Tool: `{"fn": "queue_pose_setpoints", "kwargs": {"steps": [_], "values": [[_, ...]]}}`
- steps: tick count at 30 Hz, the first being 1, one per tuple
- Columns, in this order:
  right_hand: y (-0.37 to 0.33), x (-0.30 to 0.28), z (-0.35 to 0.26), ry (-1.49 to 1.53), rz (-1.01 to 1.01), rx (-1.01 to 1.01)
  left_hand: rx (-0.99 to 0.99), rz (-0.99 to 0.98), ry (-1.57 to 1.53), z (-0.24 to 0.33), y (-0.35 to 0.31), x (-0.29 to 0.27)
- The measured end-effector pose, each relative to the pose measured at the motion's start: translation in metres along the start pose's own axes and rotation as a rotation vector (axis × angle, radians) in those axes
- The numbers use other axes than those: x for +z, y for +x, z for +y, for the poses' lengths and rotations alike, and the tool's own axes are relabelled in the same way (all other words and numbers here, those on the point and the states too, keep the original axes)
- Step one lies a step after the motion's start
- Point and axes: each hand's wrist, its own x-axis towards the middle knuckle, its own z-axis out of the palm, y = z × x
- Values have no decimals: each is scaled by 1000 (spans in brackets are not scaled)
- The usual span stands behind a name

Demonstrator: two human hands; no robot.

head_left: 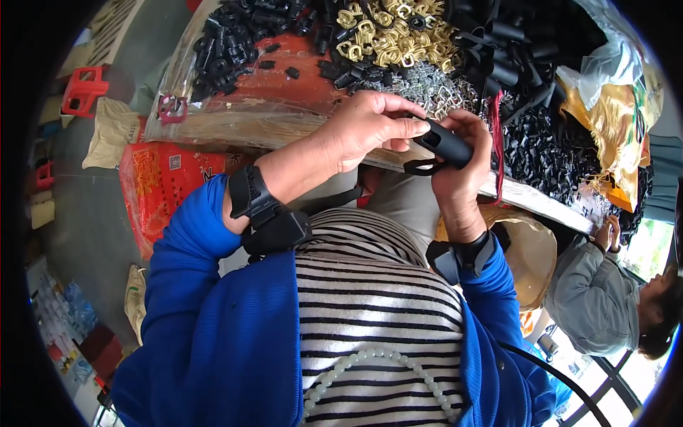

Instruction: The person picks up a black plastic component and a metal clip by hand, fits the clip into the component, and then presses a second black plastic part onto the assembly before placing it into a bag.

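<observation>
A short black plastic tube [449, 144] with an oval slot in its side is held over the table's near edge. My right hand [466, 153] wraps its fingers and thumb round the tube's right end. At the other end my left hand [373, 128] is closed in a pinch, thumb and fingertips against the tube. Something small and dark shows between those fingertips, too hidden to name. A black strap loop [421, 168] hangs just below the tube, beside my right palm.
Piles of black plastic fittings [231, 43], gold-coloured buckles [398, 35], silver metal rings [427, 85] and black tubes [505, 64] cover the table [292, 128]. A dark red cord [498, 142] hangs over its edge. At the right, a person [594, 299] reaches to the table.
</observation>
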Motion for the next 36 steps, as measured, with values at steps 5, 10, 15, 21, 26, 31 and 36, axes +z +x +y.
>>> {"fn": "queue_pose_setpoints", "kwargs": {"steps": [5, 10, 15, 21, 26, 31, 36], "values": [[-16, 2, 6, -174, -62, -168, 7, -36, -85, 3, -6, -2], [-6, 2, 12, -314, -378, -338, 7, -4, -89, 3, 1, -4], [9, 3, 4, -364, -537, -283, 21, 20, -94, 2, 19, -10], [31, 0, 5, -510, -593, -402, -18, 60, -108, -4, 38, -11], [27, -4, 0, -609, -501, -454, -65, 29, -227, -10, 34, -7], [4, -16, -4, -527, -409, -454, -209, -68, -504, -11, 15, -1], [-18, -25, -20, -510, -393, -439, -255, -146, -559, -17, -2, 13]]}}
